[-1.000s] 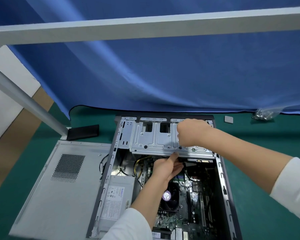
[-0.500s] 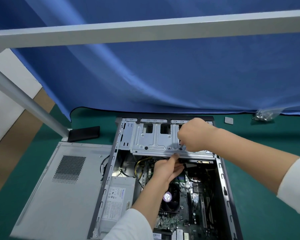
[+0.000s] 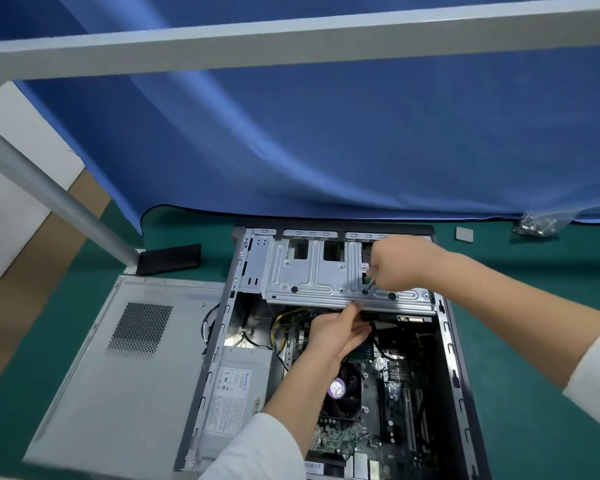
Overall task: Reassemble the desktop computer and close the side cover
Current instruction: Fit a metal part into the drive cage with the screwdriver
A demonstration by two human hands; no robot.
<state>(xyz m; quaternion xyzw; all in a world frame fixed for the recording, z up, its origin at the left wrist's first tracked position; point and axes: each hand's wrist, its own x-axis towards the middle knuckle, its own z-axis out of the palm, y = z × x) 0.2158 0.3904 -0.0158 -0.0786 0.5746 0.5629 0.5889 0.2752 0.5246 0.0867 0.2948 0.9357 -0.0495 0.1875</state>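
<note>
Since a moment ago the right hand (image 3: 400, 261) has dropped lower on the drive cage (image 3: 312, 271), its grip pinching a small tool whose tip touches the cage. Left hand (image 3: 336, 330) stays beneath the cage's front edge inside the open computer case (image 3: 447, 341), fingers curled on a black connector; side cover (image 3: 125, 368) lies on the worktop beside it.

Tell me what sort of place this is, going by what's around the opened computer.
Probably an electronics repair or assembly workbench: a green mat covers the table, a blue cloth backdrop hangs from a metal frame, and a bag of small hardware lies beside the opened computer case.
</note>
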